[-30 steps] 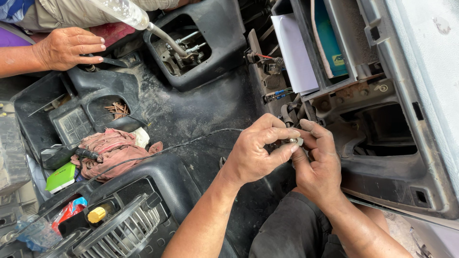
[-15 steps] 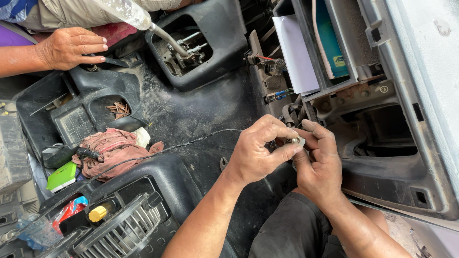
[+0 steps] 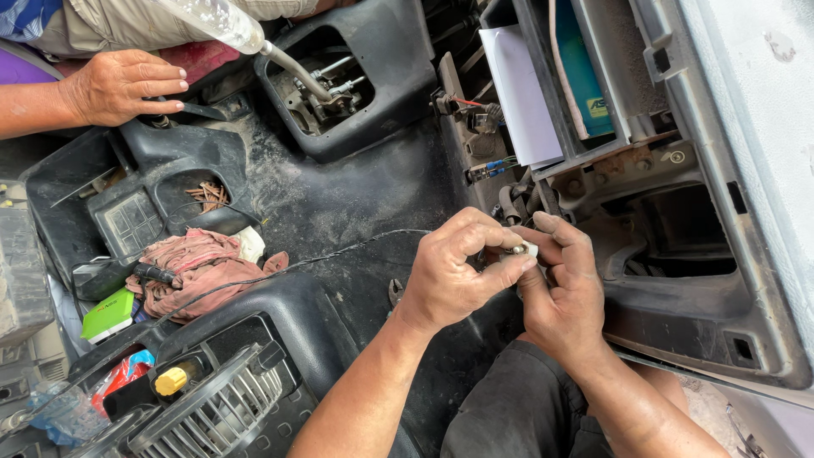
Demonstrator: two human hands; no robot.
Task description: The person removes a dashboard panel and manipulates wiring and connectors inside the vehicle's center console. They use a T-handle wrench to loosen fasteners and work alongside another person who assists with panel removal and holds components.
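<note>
At the far left we see another person's hand (image 3: 119, 85), resting flat on a black plastic console (image 3: 127, 182) with fingers spread; it does not belong to us. In a round pocket of this console lie some small brown screws or nails (image 3: 208, 195). Below the console there is a crumpled reddish rag (image 3: 191, 267), and beside it a small green box (image 3: 108, 314). At the bottom left a blower fan (image 3: 203, 416) with grey blades sits in a black housing, with a yellow cap (image 3: 171, 380) near it. A thin black wire (image 3: 339, 252) runs from the rag over the dirty floor mat toward our hands.

In the upper middle a gear lever (image 3: 292, 64) stands in its open black surround.

Our left hand (image 3: 454, 271) is curled, and its thumb and forefinger pinch a small white connector (image 3: 527, 250). Our right hand (image 3: 564, 293) is touching the left one, and its fingertips also close on the same piece, so both hands grasp it together. The connector is in the middle of the view, just in front of the opened dashboard (image 3: 678, 254) and above our dark trousers (image 3: 517, 407).

More to the right, white paper (image 3: 526, 93) and a teal book (image 3: 585, 68) stand in an upper dashboard slot.
</note>
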